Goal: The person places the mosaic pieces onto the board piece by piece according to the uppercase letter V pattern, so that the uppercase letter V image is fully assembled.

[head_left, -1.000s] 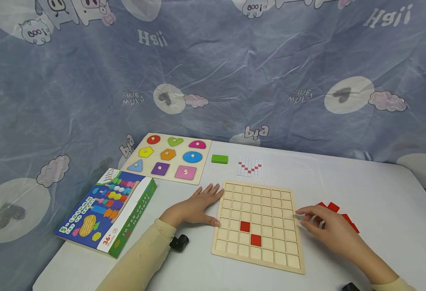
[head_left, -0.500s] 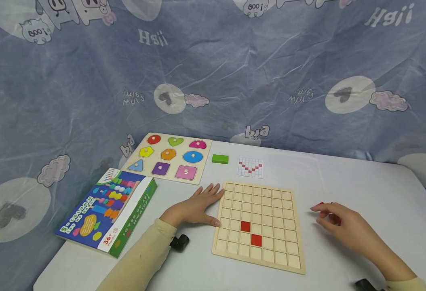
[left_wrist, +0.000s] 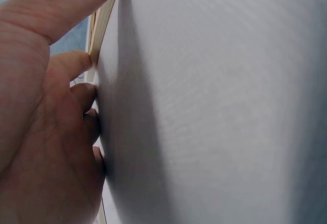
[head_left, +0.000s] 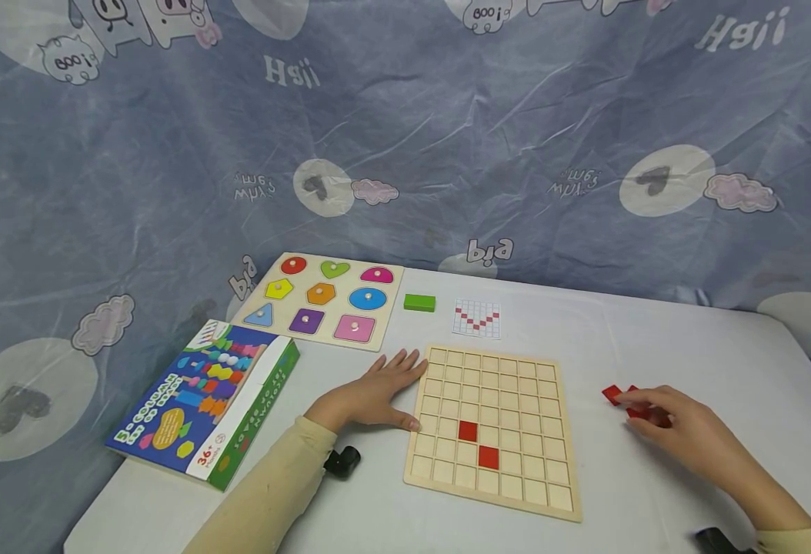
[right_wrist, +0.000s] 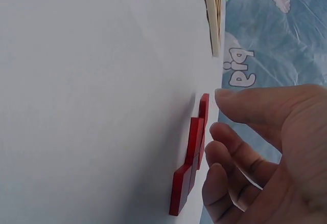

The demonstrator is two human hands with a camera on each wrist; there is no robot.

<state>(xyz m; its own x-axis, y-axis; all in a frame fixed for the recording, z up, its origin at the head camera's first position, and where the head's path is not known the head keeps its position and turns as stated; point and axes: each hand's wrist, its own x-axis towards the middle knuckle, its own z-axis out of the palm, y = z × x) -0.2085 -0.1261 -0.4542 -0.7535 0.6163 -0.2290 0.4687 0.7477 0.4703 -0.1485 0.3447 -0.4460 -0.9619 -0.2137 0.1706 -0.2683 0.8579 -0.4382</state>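
A wooden grid board [head_left: 530, 400] lies on the white table, with two red square tiles, one [head_left: 468, 431] and another [head_left: 488, 458], in its cells. My left hand [head_left: 374, 396] rests beside the board with spread fingers, thumb and fingertips touching its left edge. To the right of the board, my right hand [head_left: 682, 423] is over a small group of red tiles [right_wrist: 191, 147], its fingers bent and partly covering them in the head view. The right wrist view shows a gap between thumb and fingers, with nothing held.
Behind the board lie a small card [head_left: 477, 318] with a red V pattern and a green block [head_left: 419, 303]. A shape puzzle board [head_left: 322, 331] is at the back left. A boxed bead set [head_left: 191, 400] lies at left. A patterned cloth [head_left: 405, 138] hangs behind the table.
My right hand has moved right, away from the board's edge and over the red tiles. The left hand and the board have stayed in place.
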